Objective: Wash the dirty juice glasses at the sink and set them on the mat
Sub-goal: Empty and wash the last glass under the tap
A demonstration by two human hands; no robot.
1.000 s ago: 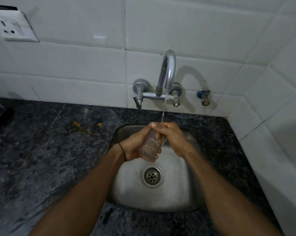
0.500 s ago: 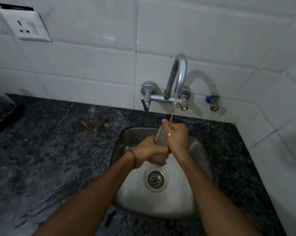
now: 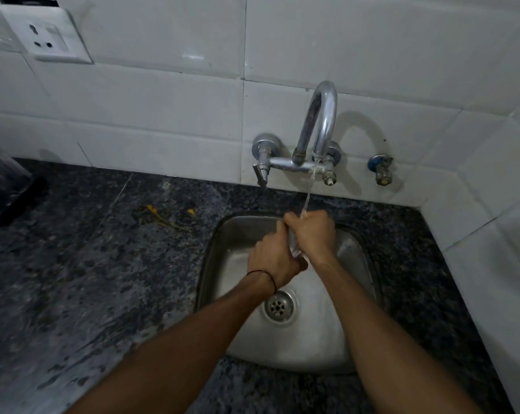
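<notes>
Glass (image 3: 293,247) clasped between both hands — left hand (image 3: 275,258), right hand (image 3: 314,234), fingers wrapped round it

Clear glass (image 3: 294,249), mostly hidden, above sink (image 3: 327,351).

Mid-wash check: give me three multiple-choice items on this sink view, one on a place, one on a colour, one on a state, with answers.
1. Where is the glass held?
A. On the counter
B. Over the sink, between both hands
C. On the wall socket

2. What colour is the band on the left wrist?
A. Black
B. Red
C. White

3. What state is the tap in?
A. Off
B. Running
C. Removed

Answers:
1 B: left hand and right hand close around it above the sink.
2 A: a thin black band circles the wrist.
3 B: a stream falls from the tap onto the hands.
</notes>
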